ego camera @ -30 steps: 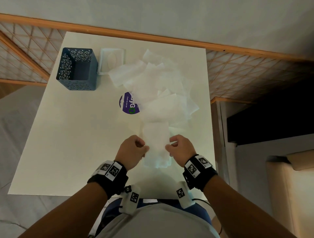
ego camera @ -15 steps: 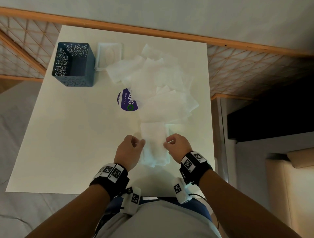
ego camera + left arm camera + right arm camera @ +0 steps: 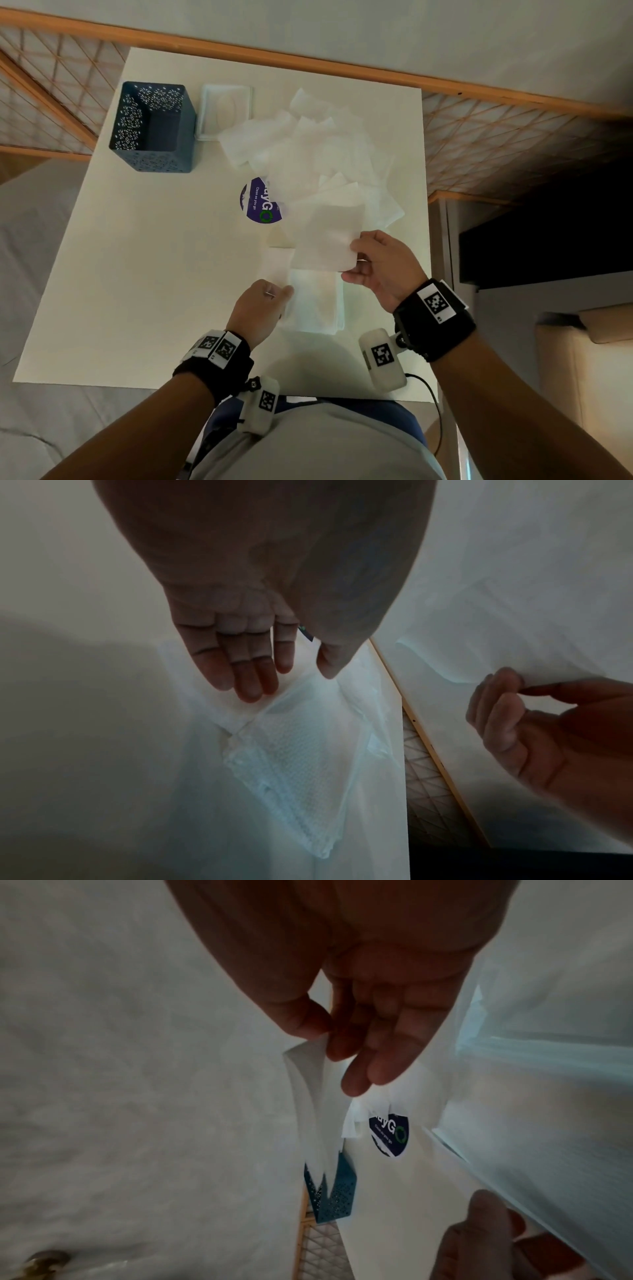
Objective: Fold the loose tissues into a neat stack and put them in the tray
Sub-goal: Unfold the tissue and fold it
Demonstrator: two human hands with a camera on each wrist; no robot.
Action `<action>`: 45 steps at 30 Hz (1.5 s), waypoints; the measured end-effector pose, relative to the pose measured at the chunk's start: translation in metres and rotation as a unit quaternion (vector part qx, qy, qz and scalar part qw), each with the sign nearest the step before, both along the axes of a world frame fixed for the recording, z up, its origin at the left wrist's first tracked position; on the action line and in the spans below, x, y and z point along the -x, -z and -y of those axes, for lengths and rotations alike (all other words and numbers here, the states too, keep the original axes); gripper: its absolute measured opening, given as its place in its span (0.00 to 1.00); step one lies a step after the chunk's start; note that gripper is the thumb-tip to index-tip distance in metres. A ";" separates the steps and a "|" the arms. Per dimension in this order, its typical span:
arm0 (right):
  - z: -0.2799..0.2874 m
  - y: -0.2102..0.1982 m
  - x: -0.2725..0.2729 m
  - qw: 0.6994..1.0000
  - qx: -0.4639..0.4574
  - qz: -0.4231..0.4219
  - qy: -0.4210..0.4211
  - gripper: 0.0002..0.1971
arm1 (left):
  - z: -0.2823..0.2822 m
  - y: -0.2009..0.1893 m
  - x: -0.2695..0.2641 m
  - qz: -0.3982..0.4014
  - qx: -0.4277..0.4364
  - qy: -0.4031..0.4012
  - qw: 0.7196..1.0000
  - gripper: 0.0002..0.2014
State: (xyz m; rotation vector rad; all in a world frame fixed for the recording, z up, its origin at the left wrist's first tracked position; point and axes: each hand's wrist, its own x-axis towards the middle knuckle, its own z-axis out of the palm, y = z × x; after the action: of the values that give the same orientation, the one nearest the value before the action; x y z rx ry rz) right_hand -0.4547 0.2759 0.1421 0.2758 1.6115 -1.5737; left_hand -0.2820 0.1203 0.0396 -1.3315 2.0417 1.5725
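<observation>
A folded stack of white tissues (image 3: 317, 301) lies near the table's front edge. My left hand (image 3: 286, 294) rests at its left edge, its straight fingers (image 3: 246, 691) touching the stack (image 3: 294, 764). My right hand (image 3: 352, 255) pinches the near right corner of one loose tissue (image 3: 325, 240) between thumb and forefinger (image 3: 325, 1042) and holds it just above and beyond the stack. A heap of loose tissues (image 3: 318, 147) covers the far middle of the table. A blue perforated box (image 3: 154, 126) stands open at the far left, with a shallow white tray (image 3: 226, 109) beside it.
A round purple sticker (image 3: 258, 202) lies on the white table (image 3: 137, 274), half under the tissues. The table's right edge runs close to my right hand. A wooden lattice rail (image 3: 496, 137) borders the back and sides. A cable (image 3: 435, 411) hangs at the near edge.
My right hand has left the stack's right edge, taken a loose tissue and lifted it above the stack. My left hand stays at the stack's left edge.
</observation>
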 end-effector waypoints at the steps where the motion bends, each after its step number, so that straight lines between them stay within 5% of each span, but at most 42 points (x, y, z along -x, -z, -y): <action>1: 0.000 -0.001 0.001 1.000 -0.001 -0.001 0.003 0.03 | -0.001 0.002 0.000 0.002 0.003 0.006 1.000 0.24; 9: -0.007 0.018 -0.004 0.999 -0.043 -0.004 0.012 0.04 | 0.004 0.005 0.001 0.018 0.065 0.080 0.995 0.30; 16: -0.015 0.053 -0.022 0.993 -0.104 -0.017 -0.049 0.05 | -0.010 0.004 0.011 0.029 0.108 0.070 0.991 0.21; 21: -0.021 0.081 -0.038 0.966 -0.180 -0.090 -0.164 0.04 | -0.006 0.005 0.017 0.039 0.110 0.063 0.991 0.05; 26: -0.022 0.091 -0.044 0.925 -0.230 -0.165 -0.253 0.02 | -0.001 0.002 0.016 0.030 0.102 0.032 0.994 0.07; 45: -0.019 0.100 -0.043 0.872 -0.329 -0.219 -0.288 0.15 | 0.027 -0.036 -0.003 -0.051 0.107 -0.009 0.993 0.07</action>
State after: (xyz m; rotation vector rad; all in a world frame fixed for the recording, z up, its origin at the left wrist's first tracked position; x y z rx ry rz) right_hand -0.4118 0.2953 0.0421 -0.2249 2.2888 -0.6123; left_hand -0.2790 0.0931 0.0756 -1.3680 2.3218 1.4923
